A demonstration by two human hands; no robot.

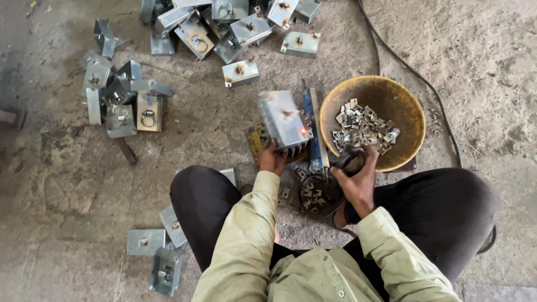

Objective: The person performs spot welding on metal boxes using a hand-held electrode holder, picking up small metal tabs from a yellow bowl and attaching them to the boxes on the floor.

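I'm sitting on the concrete floor [67, 184], knees spread, w/ the work between them. My left hand [272, 158] has its grip clamped on the lower edge of a galvanised sheet-metal box [283, 118], holding it tilted up off the floor just in front of me; a small red glow shows near its lower right corner. My right hand [356, 178] is curled round a small dark tool or part [348, 159] — motion blur, can't tell which — fingers closed on it, right at the near rim of the rusty yellow bowl [400, 100] full of small metal clips [362, 130].

Step in hand, as I judge it: fitting a clip or fastener to this box. Next move calls for bringing the right-hand piece up to the box & keeping the box steady, lined up w/ its edge.

More loose clips [311, 194] lie by my right knee. A blue flat bar [314, 127] lies btwn box & bowl. Box piles: far edge of floor [235, 25], left [120, 95], and near my left knee [159, 251]. A black cable [414, 72] runs past the bowl.
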